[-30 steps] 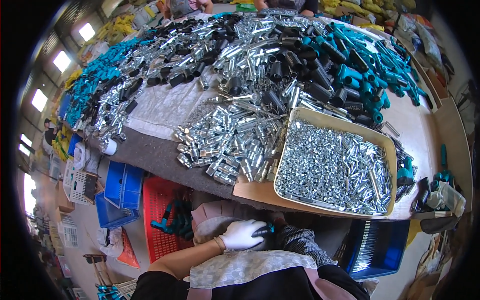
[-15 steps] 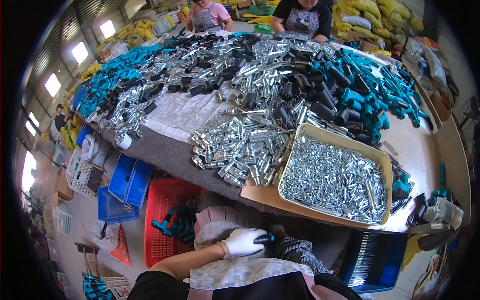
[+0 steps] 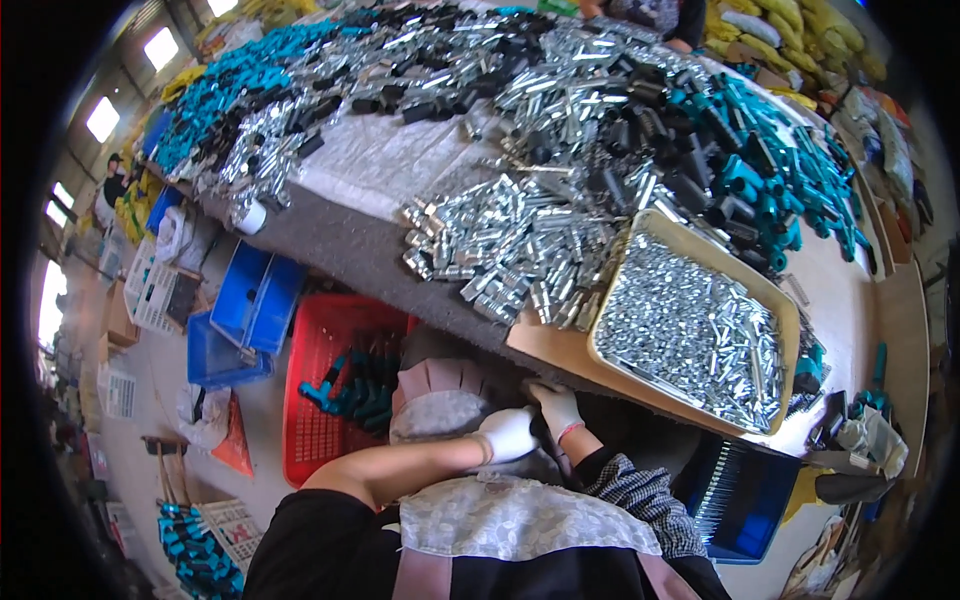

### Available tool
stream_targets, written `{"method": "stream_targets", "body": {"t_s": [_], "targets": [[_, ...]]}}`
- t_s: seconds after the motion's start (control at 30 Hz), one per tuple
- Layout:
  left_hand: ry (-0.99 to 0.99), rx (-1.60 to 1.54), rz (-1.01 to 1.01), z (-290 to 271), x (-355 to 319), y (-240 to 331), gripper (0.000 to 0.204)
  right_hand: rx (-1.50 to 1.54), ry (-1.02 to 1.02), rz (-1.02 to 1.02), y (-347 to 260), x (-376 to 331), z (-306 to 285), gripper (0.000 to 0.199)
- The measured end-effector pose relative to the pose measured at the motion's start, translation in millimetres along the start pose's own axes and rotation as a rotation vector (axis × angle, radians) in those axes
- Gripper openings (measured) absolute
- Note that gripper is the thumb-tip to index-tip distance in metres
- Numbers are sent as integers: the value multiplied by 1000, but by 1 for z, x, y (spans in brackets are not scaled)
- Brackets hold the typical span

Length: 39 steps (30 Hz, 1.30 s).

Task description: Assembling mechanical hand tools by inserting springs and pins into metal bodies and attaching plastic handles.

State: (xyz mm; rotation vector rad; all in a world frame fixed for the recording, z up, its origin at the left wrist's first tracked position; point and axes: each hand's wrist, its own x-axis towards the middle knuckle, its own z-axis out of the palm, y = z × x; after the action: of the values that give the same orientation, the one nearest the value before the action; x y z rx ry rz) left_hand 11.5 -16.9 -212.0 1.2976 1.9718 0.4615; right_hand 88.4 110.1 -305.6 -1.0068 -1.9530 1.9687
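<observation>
Cluttered grey worktable [image 3: 350, 245] holds a shallow tan tray of small silver metal parts [image 3: 690, 330]. Below the tray, two white-gloved hands (left hand [image 3: 508, 432], right hand [image 3: 556, 406]) rest in the lap; finger positions cannot be told, seemingly curled.

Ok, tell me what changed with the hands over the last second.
The teal piece seen at the gloved hands earlier no longer shows. The right hand has risen to the table edge; the left hand stays low in the lap. The tray of silver parts is unmoved.

White-gloved hands [image 3: 530, 425], red basket [image 3: 330, 400], silvery parts tray [image 3: 690, 330].
</observation>
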Motion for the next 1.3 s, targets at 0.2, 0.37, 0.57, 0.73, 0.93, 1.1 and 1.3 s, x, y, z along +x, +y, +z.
{"method": "stream_targets", "body": {"t_s": [0.2,0.37,0.57,0.73,0.93,1.1,1.3], "targets": [[105,-91,-86,50,39,-13,33,-759,524,-243,47,12,7,34],[1,-58,-75,13,20,6,35,-415,334,-215,23,6,-13,28],[131,-41,-53,42,36,-9,28,-437,405,-171,13,15,-3,30],[13,3,27,-11,20,5,35,160,356,37,1,5,-15,32],[281,-152,199,-236,-136,-25,53,513,297,261,-34,-37,-72,47],[499,-525,-302,-292,-251,-76,36,530,335,402,4,-71,-83,42],[844,-660,-510,-184,-221,-206,32,525,265,313,-10,-64,-58,35]]}}
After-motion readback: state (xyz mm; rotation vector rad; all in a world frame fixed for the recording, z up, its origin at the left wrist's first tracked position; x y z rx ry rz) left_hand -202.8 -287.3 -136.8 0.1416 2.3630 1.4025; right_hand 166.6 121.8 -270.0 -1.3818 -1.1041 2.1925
